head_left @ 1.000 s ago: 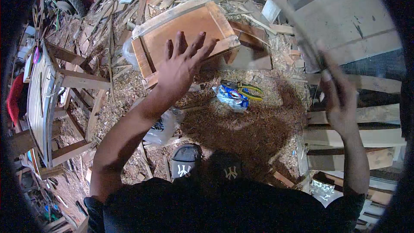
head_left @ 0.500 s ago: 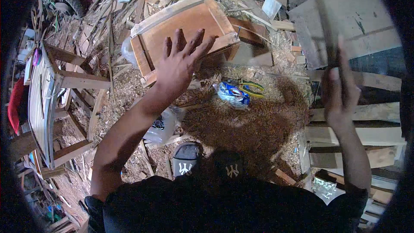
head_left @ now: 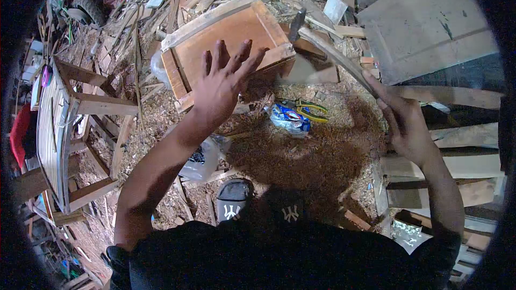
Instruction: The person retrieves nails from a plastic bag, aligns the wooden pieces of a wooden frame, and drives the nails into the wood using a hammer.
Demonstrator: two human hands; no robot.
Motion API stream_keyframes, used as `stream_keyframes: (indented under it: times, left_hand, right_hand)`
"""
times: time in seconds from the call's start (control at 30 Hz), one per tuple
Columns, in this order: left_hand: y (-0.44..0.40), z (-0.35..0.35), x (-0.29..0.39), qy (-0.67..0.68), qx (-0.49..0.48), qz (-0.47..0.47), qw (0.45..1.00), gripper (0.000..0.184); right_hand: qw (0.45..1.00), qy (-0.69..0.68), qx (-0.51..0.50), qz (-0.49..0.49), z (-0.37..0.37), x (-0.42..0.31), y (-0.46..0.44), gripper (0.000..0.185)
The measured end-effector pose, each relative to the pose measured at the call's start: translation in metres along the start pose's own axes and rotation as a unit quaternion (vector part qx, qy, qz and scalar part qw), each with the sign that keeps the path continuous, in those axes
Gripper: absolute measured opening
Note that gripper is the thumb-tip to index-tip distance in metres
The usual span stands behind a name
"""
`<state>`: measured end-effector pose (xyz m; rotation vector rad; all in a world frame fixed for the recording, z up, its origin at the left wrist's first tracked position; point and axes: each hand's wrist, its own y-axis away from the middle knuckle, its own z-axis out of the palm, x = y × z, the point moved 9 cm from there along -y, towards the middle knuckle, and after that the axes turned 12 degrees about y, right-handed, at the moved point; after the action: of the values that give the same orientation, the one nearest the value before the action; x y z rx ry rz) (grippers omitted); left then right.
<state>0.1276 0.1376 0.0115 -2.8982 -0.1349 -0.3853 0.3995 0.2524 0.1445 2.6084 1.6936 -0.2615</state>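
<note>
Scraps and sawdust littered the floor (head_left: 301, 161) around the wood-framed panel (head_left: 236, 27). The left hand (head_left: 219, 85) splayed loosely over it, contact unclear; the right hand (head_left: 406, 121) gripped the hammer (head_left: 344, 60), its head near the panel's edge. Pliers (head_left: 313, 113) lay nearby.

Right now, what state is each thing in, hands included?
Left hand: open, fingers spread over the framed wooden panel
Right hand: grip closed around the hammer
Hammer: held, head near the panel
Framed wooden panel: bordered side up
Pliers: handles spread apart
Blue-and-white packet: crumpled
Plastic bag: crumpled
Slippers: worn
</note>
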Motion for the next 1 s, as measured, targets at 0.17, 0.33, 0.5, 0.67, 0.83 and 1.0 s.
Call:
stream_keyframes:
  times: [0.17, 0.33, 0.5, 0.67, 0.83, 1.0]
  left_hand:
    - [0.002, 0.002, 0.0, 0.01, -0.009, -0.011, 1.0, 0.094]
    - [0.002, 0.005, 0.0, -0.005, -0.012, -0.007, 1.0, 0.096]
    - [0.006, 0.005, -0.002, 0.007, -0.018, -0.008, 1.0, 0.072]
    - [0.0, 0.001, -0.001, -0.014, -0.007, -0.007, 1.0, 0.074]
    - [-0.001, 0.001, -0.001, -0.021, -0.01, 0.001, 1.0, 0.078]
    - [0.0, 0.001, 0.001, -0.015, -0.01, -0.003, 1.0, 0.08]
  right_hand:
    - [0.98, -0.087, 0.123, 0.129, -0.05, 0.016, -0.009, 0.043]
    - [0.997, 0.015, -0.038, 0.061, -0.009, 0.001, -0.008, 0.049]
    - [0.993, -0.025, -0.07, 0.097, -0.021, -0.003, -0.014, 0.05]
    - [0.971, -0.113, 0.142, 0.154, -0.033, 0.016, -0.001, 0.049]
    - [0.995, -0.059, -0.065, 0.036, 0.0, -0.01, -0.013, 0.057]
    - [0.946, -0.189, 0.175, 0.199, -0.052, 0.003, -0.01, 0.047]
